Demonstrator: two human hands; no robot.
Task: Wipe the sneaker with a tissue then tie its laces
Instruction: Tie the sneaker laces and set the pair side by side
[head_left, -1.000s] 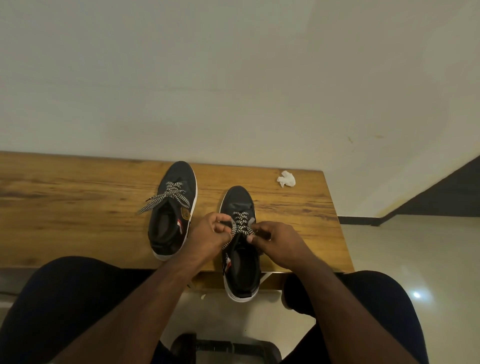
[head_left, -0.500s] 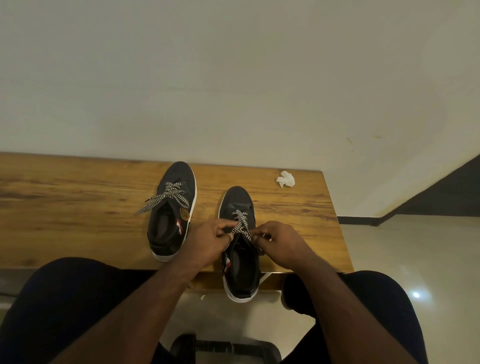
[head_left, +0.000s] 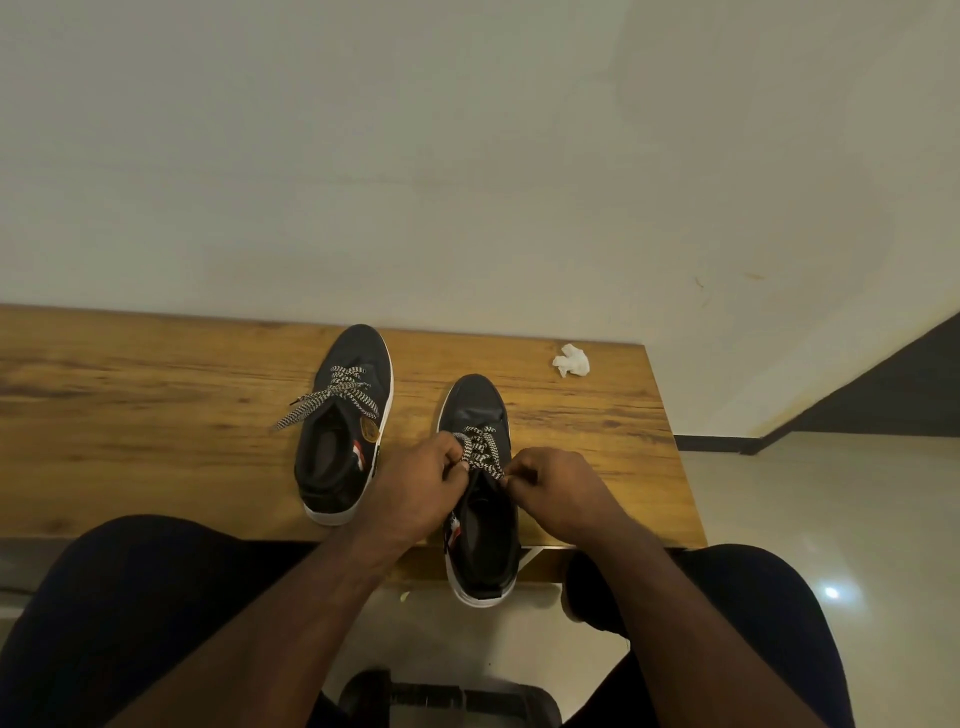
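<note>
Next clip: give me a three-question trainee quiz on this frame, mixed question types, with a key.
1. True or false: the tissue lies on the table, apart from both sneakers.
2. Which sneaker are the hands working on? A) the left sneaker B) the right sneaker C) neither
3. Fill in: the right sneaker's heel hangs over the table's near ____.

Key
1. True; it sits near the far right corner.
2. B; the left hand and right hand each pinch its laces.
3. edge
</note>
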